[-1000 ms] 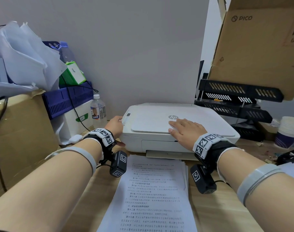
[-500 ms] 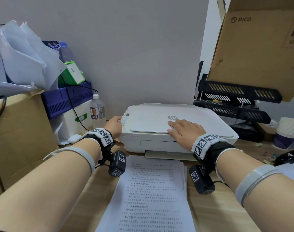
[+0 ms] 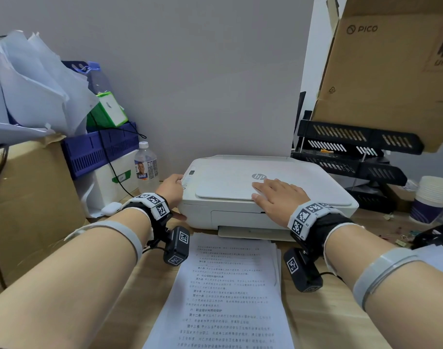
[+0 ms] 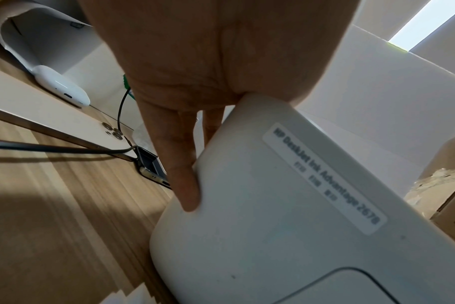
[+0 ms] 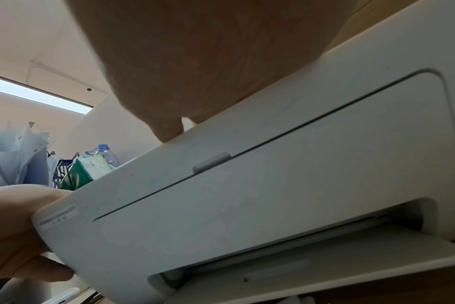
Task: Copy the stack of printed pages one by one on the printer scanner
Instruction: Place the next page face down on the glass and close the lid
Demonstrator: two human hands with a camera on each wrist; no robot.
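hands (image 3: 278,200) steady closed printer (image 3: 240,212)

Matt white plastic printer (image 3: 278,195), printed paper pages (image 3: 230,293) — on a smooth wood-grain desk (image 3: 321,321).

Left grip (image 3: 170,191) is kinda boxed in: clear plastic water bottle (image 3: 146,167) and small white earbud case (image 3: 111,208) sit just outside it on the wooden counter (image 3: 149,285). Black stacked letter trays (image 3: 351,157) crowd the far side beyond the right grip (image 3: 278,197). Above the closed white printer lid (image 3: 230,182) it's open.
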